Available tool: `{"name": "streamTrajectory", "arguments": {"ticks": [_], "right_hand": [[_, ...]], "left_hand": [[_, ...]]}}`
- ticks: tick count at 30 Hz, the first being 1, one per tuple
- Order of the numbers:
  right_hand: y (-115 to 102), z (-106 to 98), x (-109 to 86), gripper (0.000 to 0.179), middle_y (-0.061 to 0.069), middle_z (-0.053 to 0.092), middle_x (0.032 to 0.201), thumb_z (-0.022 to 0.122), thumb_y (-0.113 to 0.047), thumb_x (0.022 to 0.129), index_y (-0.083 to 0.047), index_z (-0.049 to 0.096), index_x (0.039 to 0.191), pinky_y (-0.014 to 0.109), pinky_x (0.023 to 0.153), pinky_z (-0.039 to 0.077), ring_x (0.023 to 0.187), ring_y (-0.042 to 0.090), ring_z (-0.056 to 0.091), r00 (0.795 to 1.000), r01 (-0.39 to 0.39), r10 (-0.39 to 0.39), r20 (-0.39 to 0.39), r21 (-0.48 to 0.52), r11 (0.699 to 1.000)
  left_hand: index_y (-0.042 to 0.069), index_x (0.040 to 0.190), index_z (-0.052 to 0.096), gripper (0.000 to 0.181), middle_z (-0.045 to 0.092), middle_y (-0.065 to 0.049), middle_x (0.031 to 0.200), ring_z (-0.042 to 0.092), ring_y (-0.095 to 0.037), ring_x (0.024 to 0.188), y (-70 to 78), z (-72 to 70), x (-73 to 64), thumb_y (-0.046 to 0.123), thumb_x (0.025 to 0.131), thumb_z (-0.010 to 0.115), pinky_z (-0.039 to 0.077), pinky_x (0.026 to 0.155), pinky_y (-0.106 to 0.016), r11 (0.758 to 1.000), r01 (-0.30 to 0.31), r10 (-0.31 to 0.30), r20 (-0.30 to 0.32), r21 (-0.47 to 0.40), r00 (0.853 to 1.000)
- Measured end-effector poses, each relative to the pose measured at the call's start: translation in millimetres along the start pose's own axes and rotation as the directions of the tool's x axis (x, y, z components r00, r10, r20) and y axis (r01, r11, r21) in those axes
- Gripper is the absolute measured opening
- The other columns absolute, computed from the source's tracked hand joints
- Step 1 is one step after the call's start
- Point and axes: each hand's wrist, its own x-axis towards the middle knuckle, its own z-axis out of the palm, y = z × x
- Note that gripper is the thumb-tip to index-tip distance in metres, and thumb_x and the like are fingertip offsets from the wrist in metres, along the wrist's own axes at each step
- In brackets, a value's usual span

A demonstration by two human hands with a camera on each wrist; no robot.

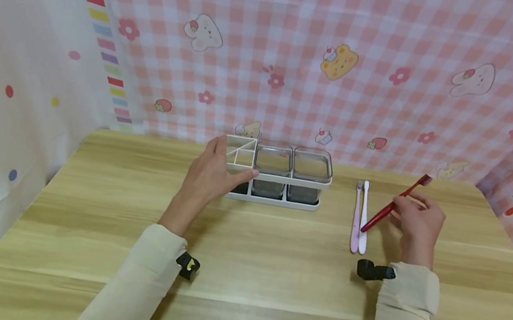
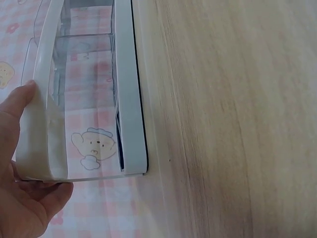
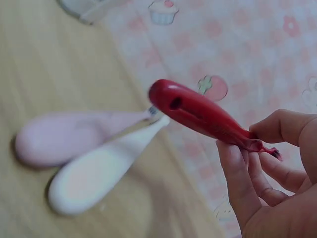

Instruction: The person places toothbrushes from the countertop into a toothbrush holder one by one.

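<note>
Between thumb and fingers my right hand [image 1: 418,222] pinches a red toothbrush [image 1: 382,214], its bristled head tilted up and away. Just left of it, a pink toothbrush [image 1: 356,220] and a white toothbrush [image 1: 363,222] lie side by side on the table; the right wrist view shows their thick handle ends close up. My left hand [image 1: 211,175] grips the left end of a white toothbrush holder [image 1: 288,181], thumb along the front rim and fingers round the side. The holder has a divided section [image 1: 241,152] at left and two clear cups [image 1: 312,166] set in it.
The wooden table [image 1: 264,273] runs up to a pink checked cloth [image 1: 263,55] hanging behind the holder. A pale dotted cloth [image 1: 14,66] hangs at the left side. Black wrist cameras [image 1: 375,270] sit at both cuffs.
</note>
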Motion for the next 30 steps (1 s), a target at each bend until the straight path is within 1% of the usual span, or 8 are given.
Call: {"name": "streamTrajectory", "arguments": {"ticks": [7, 11, 14, 19, 21, 25, 28, 30], "right_hand": [[-10.3, 13.4, -6.3, 0.029, 0.005, 0.058, 0.101, 0.069, -0.001, 0.092, -0.011, 0.051, 0.114, 0.027, 0.057, 0.058, 0.077, 0.011, 0.066, 0.998, 0.038, -0.038, 0.049, 0.019, 0.999], [-15.3, 23.8, -11.0, 0.029, 0.006, 0.052, 0.103, 0.065, 0.002, 0.094, -0.013, 0.047, 0.111, 0.025, 0.057, 0.058, 0.078, 0.011, 0.064, 0.993, 0.097, -0.097, 0.071, 0.0, 0.995], [-19.1, 30.9, -15.4, 0.028, 0.006, 0.047, 0.101, 0.062, 0.003, 0.094, -0.013, 0.045, 0.109, 0.025, 0.058, 0.058, 0.078, 0.01, 0.063, 0.985, 0.145, -0.144, 0.094, -0.005, 0.989], [-27.8, 41.7, -22.9, 0.027, 0.007, 0.047, 0.1, 0.064, 0.002, 0.094, -0.012, 0.044, 0.108, 0.026, 0.061, 0.058, 0.081, 0.011, 0.062, 0.969, 0.202, -0.204, 0.142, 0.03, 0.979], [-31.7, 47.4, -25.5, 0.028, 0.007, 0.048, 0.1, 0.064, 0.002, 0.094, -0.012, 0.044, 0.108, 0.026, 0.06, 0.058, 0.08, 0.012, 0.063, 0.96, 0.228, -0.232, 0.156, 0.045, 0.973], [-38.4, 60.8, -30.4, 0.03, 0.008, 0.045, 0.1, 0.063, 0.004, 0.093, -0.011, 0.042, 0.107, 0.025, 0.058, 0.058, 0.079, 0.012, 0.062, 0.944, 0.27, -0.279, 0.177, 0.073, 0.96], [-43.0, 71.7, -35.0, 0.03, 0.008, 0.045, 0.101, 0.063, 0.003, 0.093, -0.011, 0.041, 0.107, 0.025, 0.058, 0.057, 0.078, 0.013, 0.062, 0.935, 0.291, -0.3, 0.187, 0.076, 0.954], [-45.8, 78.6, -37.8, 0.03, 0.009, 0.047, 0.103, 0.065, 0.002, 0.093, -0.012, 0.041, 0.107, 0.025, 0.058, 0.058, 0.078, 0.013, 0.063, 0.93, 0.309, -0.316, 0.191, 0.066, 0.949]], "left_hand": [[-0.001, 0.159, 0.02, 0.113, 0.029, -0.021, 0.161, 0.046, -0.044, 0.133, -1.0, 1.2, -1.2, 0.069, 0.084, 0.068, 0.042, 0.106, -0.054, 1.0, 0.0, 0.0, -0.019, -0.01, 1.0], [0.001, 0.159, 0.021, 0.111, 0.028, -0.019, 0.162, 0.046, -0.045, 0.133, 0.1, 1.1, -1.4, 0.067, 0.084, 0.069, 0.041, 0.107, -0.055, 0.999, 0.01, -0.01, -0.023, -0.039, 1.0], [0.001, 0.159, 0.021, 0.111, 0.028, -0.018, 0.162, 0.045, -0.045, 0.134, 1.2, 1.2, -1.8, 0.065, 0.084, 0.071, 0.039, 0.108, -0.056, 0.998, 0.017, -0.019, -0.022, -0.058, 1.0], [0.0, 0.159, 0.022, 0.109, 0.029, -0.019, 0.162, 0.043, -0.044, 0.136, 1.3, 1.5, -2.1, 0.064, 0.084, 0.071, 0.038, 0.108, -0.057, 0.998, 0.017, -0.019, -0.024, -0.064, 1.0], [0.0, 0.159, 0.022, 0.109, 0.029, -0.019, 0.162, 0.043, -0.044, 0.136, 1.0, 1.3, -1.8, 0.064, 0.084, 0.071, 0.038, 0.108, -0.057, 0.998, 0.016, -0.017, -0.028, -0.066, 0.999], [0.0, 0.159, 0.021, 0.11, 0.026, -0.019, 0.163, 0.042, -0.045, 0.136, 1.4, 0.7, -1.6, 0.063, 0.085, 0.071, 0.038, 0.109, -0.058, 0.998, 0.018, -0.02, -0.024, -0.067, 1.0], [0.0, 0.16, 0.019, 0.11, 0.025, -0.018, 0.164, 0.042, -0.045, 0.137, 2.1, 0.9, -2.0, 0.063, 0.086, 0.07, 0.037, 0.109, -0.058, 0.998, 0.025, -0.026, -0.018, -0.066, 1.0], [0.001, 0.16, 0.019, 0.109, 0.025, -0.018, 0.164, 0.042, -0.046, 0.136, 2.1, 1.5, -2.7, 0.062, 0.086, 0.07, 0.038, 0.109, -0.057, 0.997, 0.026, -0.028, -0.017, -0.066, 0.999]]}}
